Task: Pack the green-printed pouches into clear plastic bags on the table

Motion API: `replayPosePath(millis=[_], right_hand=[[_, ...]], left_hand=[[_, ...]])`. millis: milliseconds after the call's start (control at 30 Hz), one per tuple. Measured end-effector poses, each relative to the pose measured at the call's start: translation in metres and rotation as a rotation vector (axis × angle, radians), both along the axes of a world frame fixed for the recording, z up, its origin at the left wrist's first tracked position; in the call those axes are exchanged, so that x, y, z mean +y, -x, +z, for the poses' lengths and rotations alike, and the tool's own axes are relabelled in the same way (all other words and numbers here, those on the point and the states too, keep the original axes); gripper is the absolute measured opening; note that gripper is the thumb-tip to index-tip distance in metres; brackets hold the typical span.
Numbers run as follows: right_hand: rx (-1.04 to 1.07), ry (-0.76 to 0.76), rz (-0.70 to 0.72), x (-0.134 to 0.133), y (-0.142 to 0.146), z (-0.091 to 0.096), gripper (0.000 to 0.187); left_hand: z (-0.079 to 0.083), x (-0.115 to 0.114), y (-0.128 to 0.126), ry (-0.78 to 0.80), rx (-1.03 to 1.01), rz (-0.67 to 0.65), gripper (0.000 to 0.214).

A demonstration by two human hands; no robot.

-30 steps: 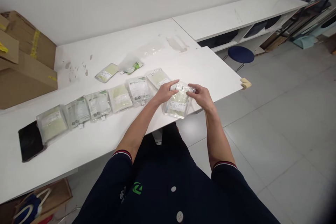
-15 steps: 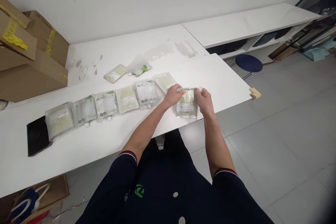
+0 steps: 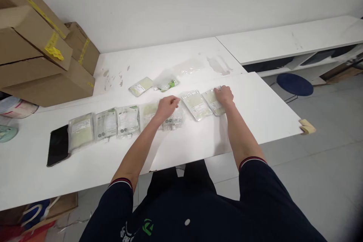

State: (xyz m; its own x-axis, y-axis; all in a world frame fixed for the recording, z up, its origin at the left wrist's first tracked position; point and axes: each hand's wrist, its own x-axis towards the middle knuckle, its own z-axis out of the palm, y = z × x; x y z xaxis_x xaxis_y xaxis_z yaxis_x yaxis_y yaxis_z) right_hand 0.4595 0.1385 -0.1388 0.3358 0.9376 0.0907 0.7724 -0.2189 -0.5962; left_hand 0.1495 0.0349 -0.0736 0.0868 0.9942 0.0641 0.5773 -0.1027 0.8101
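Note:
Several flat, clear-wrapped pouches lie in a row along the white table. My right hand [image 3: 225, 95] is closed at the upper edge of the rightmost pale-green pouch [image 3: 213, 103], which lies flat. Beside it on the left is another pale-green pouch [image 3: 197, 105], with nothing touching it. My left hand [image 3: 167, 107] is over the row, fingers curled together, above a spouted pouch [image 3: 173, 121] that it partly covers. What its fingertips hold, if anything, is hidden. Further left lie a green-faced pouch [image 3: 149, 112] and a white-labelled spouted pouch [image 3: 127, 121].
A black phone [image 3: 58, 145] lies at the row's left end. Behind the row are a loose pouch [image 3: 141, 86] and a crumpled clear bag [image 3: 166, 79]. Cardboard boxes [image 3: 42, 79] stand at the back left. Right of the table is a blue stool [image 3: 295, 84].
The rightmost pouch has moved from the table's front edge back beside its neighbour. My left hand has left it and shifted left over the row; my right hand is still on it. The view has shifted.

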Motion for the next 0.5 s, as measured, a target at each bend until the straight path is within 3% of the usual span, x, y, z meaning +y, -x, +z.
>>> replayPosePath(millis=[133, 233, 300, 400, 500], right_hand=[[-0.147, -0.127, -0.014, -0.005, 0.024, -0.011, 0.033], [-0.098, -0.104, 0.012, -0.007, 0.019, -0.012, 0.028], [0.036, -0.13, 0.013, -0.007, 0.01, -0.012, 0.03], [0.294, -0.215, 0.028, -0.009, -0.008, -0.01, 0.034], [0.352, -0.32, -0.024, -0.017, -0.024, 0.0, 0.036]], left_hand=[[-0.007, 0.056, 0.042, -0.091, 0.283, 0.231, 0.026], [-0.018, 0.094, 0.047, -0.061, 0.442, 0.295, 0.055], [-0.025, 0.113, 0.042, -0.006, 0.493, 0.3, 0.064], [-0.028, 0.127, 0.04, 0.04, 0.531, 0.256, 0.04], [-0.021, 0.13, 0.053, 0.014, 0.471, 0.285, 0.026]])
